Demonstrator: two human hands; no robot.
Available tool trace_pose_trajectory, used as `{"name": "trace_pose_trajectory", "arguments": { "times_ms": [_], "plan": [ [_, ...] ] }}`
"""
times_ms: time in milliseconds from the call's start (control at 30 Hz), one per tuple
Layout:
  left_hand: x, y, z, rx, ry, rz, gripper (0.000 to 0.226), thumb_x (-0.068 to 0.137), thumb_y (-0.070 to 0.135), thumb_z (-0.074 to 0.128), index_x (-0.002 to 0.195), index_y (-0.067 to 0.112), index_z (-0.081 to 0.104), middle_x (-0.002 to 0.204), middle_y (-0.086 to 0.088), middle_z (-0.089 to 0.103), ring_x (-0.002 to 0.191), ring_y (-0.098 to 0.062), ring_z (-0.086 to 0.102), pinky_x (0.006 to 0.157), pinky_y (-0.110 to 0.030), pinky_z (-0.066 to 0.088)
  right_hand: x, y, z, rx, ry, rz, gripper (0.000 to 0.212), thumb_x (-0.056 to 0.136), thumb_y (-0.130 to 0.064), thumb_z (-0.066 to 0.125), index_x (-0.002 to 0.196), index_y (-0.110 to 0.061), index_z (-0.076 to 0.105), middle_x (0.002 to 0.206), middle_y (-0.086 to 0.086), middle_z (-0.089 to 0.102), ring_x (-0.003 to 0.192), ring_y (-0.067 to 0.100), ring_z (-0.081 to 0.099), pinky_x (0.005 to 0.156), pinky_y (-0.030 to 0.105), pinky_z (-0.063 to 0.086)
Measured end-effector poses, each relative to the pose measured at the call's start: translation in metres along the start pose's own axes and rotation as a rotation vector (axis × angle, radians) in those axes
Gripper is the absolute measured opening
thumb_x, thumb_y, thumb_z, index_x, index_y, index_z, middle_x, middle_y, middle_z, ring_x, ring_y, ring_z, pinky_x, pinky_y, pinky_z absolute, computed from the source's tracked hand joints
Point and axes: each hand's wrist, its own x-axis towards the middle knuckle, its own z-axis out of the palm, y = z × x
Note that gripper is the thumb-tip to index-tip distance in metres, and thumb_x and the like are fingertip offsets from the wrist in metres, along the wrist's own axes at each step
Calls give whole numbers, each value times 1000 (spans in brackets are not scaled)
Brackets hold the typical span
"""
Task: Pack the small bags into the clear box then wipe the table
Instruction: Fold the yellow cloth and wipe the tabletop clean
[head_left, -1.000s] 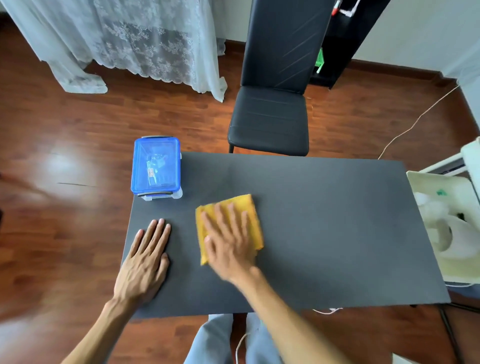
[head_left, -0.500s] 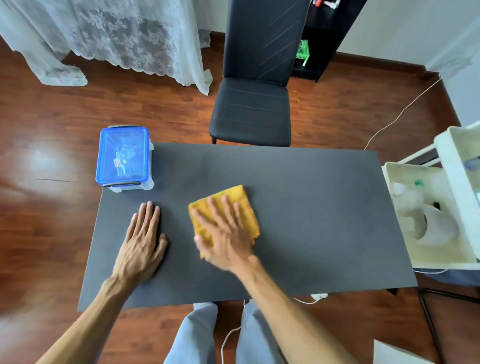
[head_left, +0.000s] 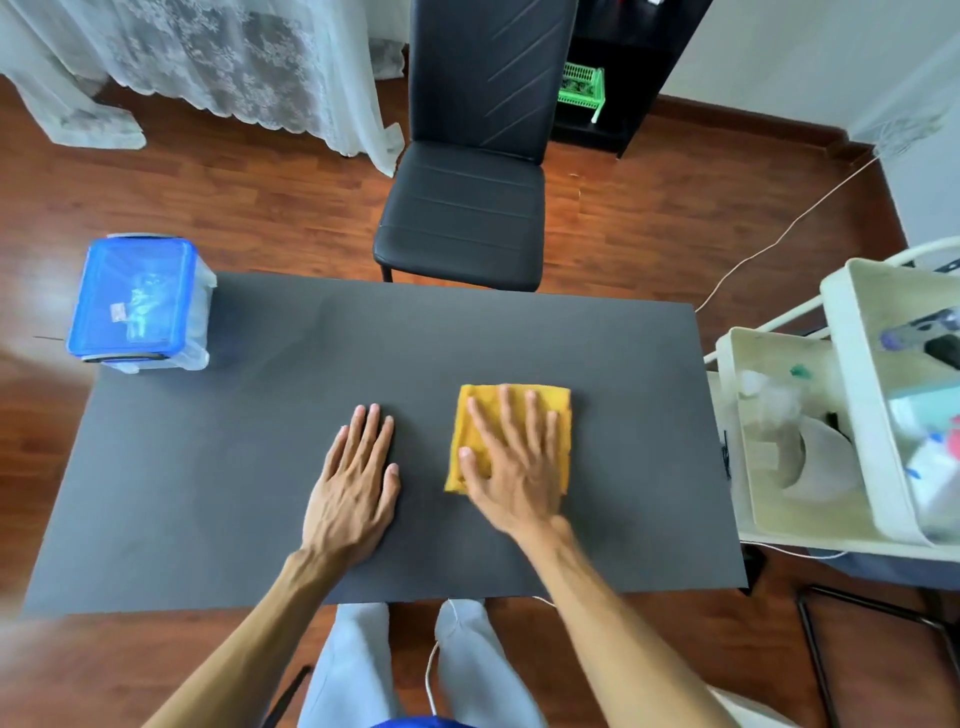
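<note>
The clear box (head_left: 200, 312) with its blue lid (head_left: 132, 301) closed stands on the far left corner of the dark grey table (head_left: 208, 467); small bags show faintly through the lid. A folded yellow cloth (head_left: 550, 410) lies flat on the table right of centre. My right hand (head_left: 514, 467) presses flat on the cloth, fingers spread. My left hand (head_left: 358, 478) rests flat on the bare table just left of the cloth, holding nothing.
A black chair (head_left: 462, 208) stands at the table's far side. A white cart (head_left: 779, 519) with a paper roll and bottles sits against the right edge. A white cable (head_left: 779, 239) runs over the wooden floor. Lace curtains (head_left: 234, 62) hang at the back left.
My right hand has slid the yellow cloth to the right across the table. My left hand has also shifted right, away from the box. The camera view turned rightwards.
</note>
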Motion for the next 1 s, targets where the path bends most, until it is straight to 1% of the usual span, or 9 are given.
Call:
{"name": "trace_pose_trajectory", "arguments": {
  "times_ms": [100, 167, 300, 433, 600, 700, 800, 867, 1000],
  "plan": [
    [5, 17, 13, 23, 3, -5, 58, 101, 31, 21, 152, 4, 25, 162, -13, 17, 151, -26, 11, 123, -40, 9, -68, 1, 13, -8, -108, -278, 64, 96, -61, 40, 156, -49, 22, 170, -7, 11, 157, 28, 5, 123, 58, 12],
    [7, 17, 16, 44, 14, -4, 57, 101, 31, 22, 152, 4, 24, 162, -12, 18, 151, -24, 10, 123, -41, 10, -107, 48, 4, -28, -144, -322, 64, 95, -67, 36, 155, -51, 21, 170, -10, 10, 157, 25, 7, 120, 58, 17],
    [8, 20, 19, 89, 16, -25, 58, 100, 31, 24, 152, 4, 24, 162, -12, 18, 151, -25, 11, 123, -42, 11, -77, 159, -33, -94, -131, -34, 64, 95, -68, 35, 155, -48, 26, 169, -8, 16, 157, 25, 12, 120, 61, 22],
    [9, 21, 19, 90, 10, -37, 59, 100, 33, 26, 153, 6, 23, 162, -11, 19, 151, -24, 10, 122, -43, 12, 29, 135, -40, -78, -44, 114, 65, 96, -60, 41, 157, -43, 27, 169, 0, 18, 156, 35, 9, 123, 61, 7],
    [21, 16, 12, 53, 16, -36, 57, 100, 34, 26, 152, 11, 30, 162, -7, 22, 151, -19, 12, 122, -44, 11, -2, 48, -3, 7, -142, -346, 71, 91, -59, 47, 156, -50, 20, 170, -5, 10, 157, 29, 1, 122, 59, 7],
    [37, 2, 4, 21, 42, -89, 56, 99, 35, 24, 150, 15, 35, 161, -4, 24, 151, -17, 11, 122, -46, 10, -39, 87, -11, -13, -180, -491, 76, 86, -68, 50, 154, -55, 20, 170, -12, 11, 157, 20, 7, 121, 52, 16],
    [57, -32, -12, 25, 72, -161, 59, 97, 37, 22, 151, 15, 33, 162, -4, 21, 151, -17, 8, 123, -43, 9, -5, 162, -38, -95, -164, -245, 70, 90, -73, 38, 154, -52, 23, 169, -13, 12, 157, 18, 11, 113, 53, 32],
    [65, -54, -20, 48, 76, -180, 60, 97, 38, 21, 152, 15, 30, 162, -5, 20, 151, -17, 9, 123, -41, 8, 48, 186, -48, -103, -125, -23, 68, 93, -73, 28, 156, -47, 24, 169, -7, 15, 156, 24, 14, 116, 56, 29],
    [68, -71, -23, 94, 72, -166, 60, 97, 36, 22, 154, 17, 24, 163, -4, 17, 152, -17, 7, 123, -42, 8, 141, 112, -38, -114, -26, 85, 70, 93, -66, 33, 158, -42, 24, 169, 2, 18, 155, 35, 14, 121, 61, 13]
  ]
}}
